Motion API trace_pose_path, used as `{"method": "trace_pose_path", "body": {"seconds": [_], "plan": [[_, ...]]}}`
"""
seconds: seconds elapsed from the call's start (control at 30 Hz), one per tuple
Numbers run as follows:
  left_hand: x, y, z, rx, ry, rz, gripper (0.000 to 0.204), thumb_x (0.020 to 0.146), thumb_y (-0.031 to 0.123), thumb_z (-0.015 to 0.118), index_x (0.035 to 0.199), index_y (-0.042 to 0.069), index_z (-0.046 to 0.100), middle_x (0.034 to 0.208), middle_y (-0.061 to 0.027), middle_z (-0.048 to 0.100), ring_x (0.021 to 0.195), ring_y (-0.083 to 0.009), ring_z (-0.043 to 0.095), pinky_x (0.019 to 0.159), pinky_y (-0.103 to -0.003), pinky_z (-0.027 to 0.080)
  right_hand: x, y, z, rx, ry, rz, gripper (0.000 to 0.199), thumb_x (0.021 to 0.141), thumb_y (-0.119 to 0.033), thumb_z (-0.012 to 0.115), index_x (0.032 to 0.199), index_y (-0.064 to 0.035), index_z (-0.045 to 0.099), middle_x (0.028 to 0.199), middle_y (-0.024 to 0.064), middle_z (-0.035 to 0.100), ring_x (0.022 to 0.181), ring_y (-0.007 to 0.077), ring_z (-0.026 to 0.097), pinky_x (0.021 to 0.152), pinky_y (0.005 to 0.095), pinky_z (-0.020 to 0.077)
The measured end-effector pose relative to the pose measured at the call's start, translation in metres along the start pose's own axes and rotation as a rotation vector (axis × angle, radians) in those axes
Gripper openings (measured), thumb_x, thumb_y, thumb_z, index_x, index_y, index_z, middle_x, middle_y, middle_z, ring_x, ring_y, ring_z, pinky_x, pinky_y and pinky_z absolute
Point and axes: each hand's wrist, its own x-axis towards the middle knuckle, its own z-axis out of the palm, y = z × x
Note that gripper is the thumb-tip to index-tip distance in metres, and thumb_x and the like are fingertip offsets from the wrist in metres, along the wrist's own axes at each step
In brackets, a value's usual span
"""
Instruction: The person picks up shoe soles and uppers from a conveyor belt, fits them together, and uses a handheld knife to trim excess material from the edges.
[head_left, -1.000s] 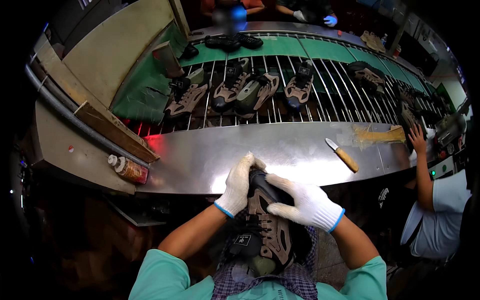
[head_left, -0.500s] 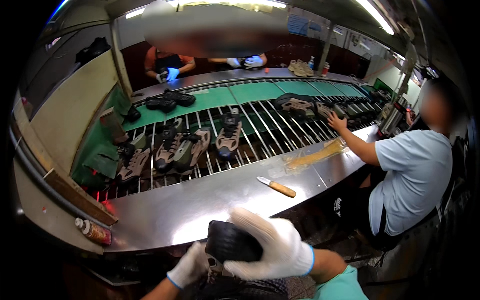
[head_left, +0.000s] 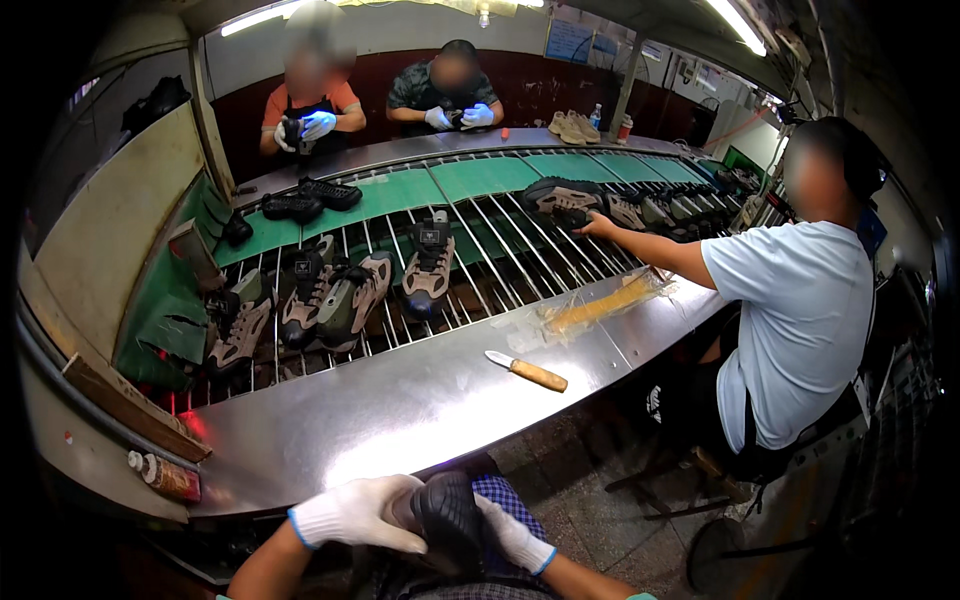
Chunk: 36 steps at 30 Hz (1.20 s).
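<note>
Both my hands wear white gloves with blue cuffs. They hold a shoe with its black sole turned up, low in the picture, in front of the steel table edge. My left hand grips the shoe's left side from above. Under the shoe's right side lies my right hand. On the steel table ahead rests a knife with a wooden handle.
Several brown and black shoes ride a roller conveyor behind the table. A person in a white shirt sits at right, reaching to the rollers. Two more people work at the far side. A small can lies at left.
My view has swung up and right, bringing the seated person and the far workers into sight. The shoe has dropped low in the picture, and my left hand has come over its left side.
</note>
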Motion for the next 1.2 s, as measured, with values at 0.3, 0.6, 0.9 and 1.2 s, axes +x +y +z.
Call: {"method": "trace_pose_path", "body": {"seconds": [0.3,0.6,0.9,1.2], "plan": [[0.074,-0.052,0.040,0.423,0.155,0.708,0.084,0.087,0.062,0.082,0.140,-0.001,0.064,0.127,-0.0239,0.071,0.111,-0.0429,0.071,0.103,-0.048,0.057,0.023,-0.232,0.151,-1.489,-0.250,-0.575,0.079,0.092,-0.048,0.080,0.153,-0.0045,0.054,0.147,0.0237,0.062,0.133,0.0432,0.063,0.111,0.0507,0.0534],[-0.008,-0.107,0.033,-0.256,0.294,0.061,0.073,0.079,0.034,0.096,0.138,0.001,0.069,0.129,-0.0110,0.075,0.117,-0.0185,0.070,0.105,-0.034,0.056,-0.046,-0.097,-0.031,-0.718,0.122,0.013,0.043,0.103,-0.036,0.067,0.128,-0.0022,0.077,0.156,0.0183,0.058,0.142,0.0313,0.058,0.122,0.0425,0.0443],[0.058,-0.074,0.007,-0.030,0.140,0.418,0.032,0.094,0.021,0.075,0.122,0.007,0.082,0.120,-0.0118,0.082,0.106,-0.0235,0.079,0.100,-0.035,0.060,-0.054,-0.146,0.060,-0.706,-0.307,-0.328,0.030,0.101,-0.029,0.066,0.103,-0.0006,0.074,0.138,0.0211,0.068,0.132,0.0346,0.063,0.122,0.0533,0.0419],[0.114,-0.049,0.078,0.120,0.910,0.749,0.041,0.086,0.013,0.074,0.125,0.000,0.074,0.133,-0.0236,0.070,0.128,-0.0382,0.067,0.112,-0.048,0.052,-0.040,-0.138,0.046,-0.534,-0.046,-0.338,0.104,0.094,-0.092,0.036,0.121,0.0043,0.062,0.119,0.0176,0.065,0.116,0.0285,0.062,0.107,0.0425,0.0490]]}}
